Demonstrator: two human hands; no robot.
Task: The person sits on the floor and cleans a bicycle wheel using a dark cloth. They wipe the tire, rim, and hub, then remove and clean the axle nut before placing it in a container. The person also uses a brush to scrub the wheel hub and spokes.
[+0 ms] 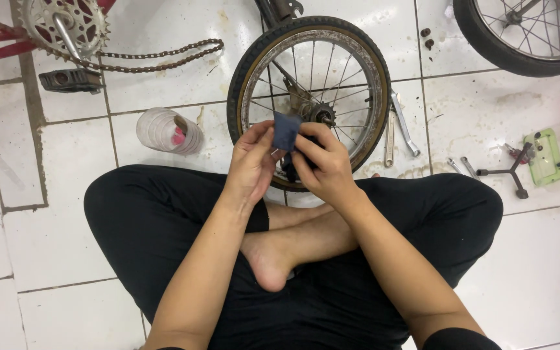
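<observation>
I sit cross-legged on a white tiled floor. Both hands are raised over my lap and hold a small dark blue cloth (286,131). My left hand (251,162) pinches its left edge, and my right hand (322,163) grips the lower right part, which is bunched and dark. Whether a small part is wrapped inside the cloth is hidden. Just beyond my hands a small bicycle wheel (308,91) with a black tyre and spokes lies flat on the floor.
Two wrenches (402,123) lie right of the wheel. A Y-shaped socket wrench (509,171) and a green case (544,157) sit far right. A clear plastic cup (167,131) lies on its side at left. A chainring with chain and pedal (72,32) is at top left. Another wheel (526,32) is at top right.
</observation>
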